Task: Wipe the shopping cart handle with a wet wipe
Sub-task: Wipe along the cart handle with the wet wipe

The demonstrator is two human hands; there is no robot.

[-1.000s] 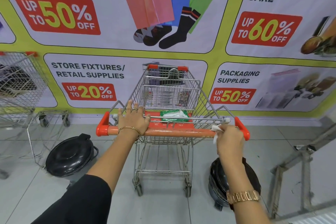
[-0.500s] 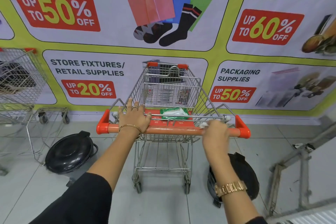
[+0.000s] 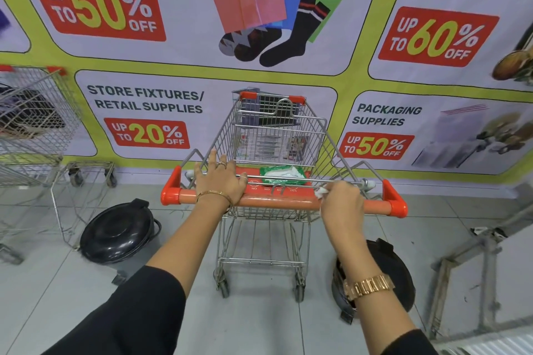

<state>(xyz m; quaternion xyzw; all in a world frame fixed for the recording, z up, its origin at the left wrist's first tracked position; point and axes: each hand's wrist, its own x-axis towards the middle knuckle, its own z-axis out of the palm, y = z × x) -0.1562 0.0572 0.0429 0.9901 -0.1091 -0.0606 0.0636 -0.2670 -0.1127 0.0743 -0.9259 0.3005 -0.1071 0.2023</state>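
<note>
A wire shopping cart (image 3: pixel 277 130) stands in front of me with an orange handle (image 3: pixel 282 202) across its near end. My left hand (image 3: pixel 222 181) rests flat on the left part of the handle, fingers spread. My right hand (image 3: pixel 341 206) is closed around the handle right of the middle, pressing a white wet wipe (image 3: pixel 321 192) against it; only a corner of the wipe shows past my fingers. A green pack of wipes (image 3: pixel 281 175) lies on the cart's red child seat.
Two black lidded bins sit on the tiled floor, one at the left (image 3: pixel 119 232) and one at the right (image 3: pixel 375 277) of the cart. Another wire cart (image 3: pixel 31 118) stands at the far left. A metal frame (image 3: pixel 476 262) leans at the right. A printed banner wall is just behind.
My right hand slid the wipe along the handle from the right end toward the middle. My left hand stayed in place.
</note>
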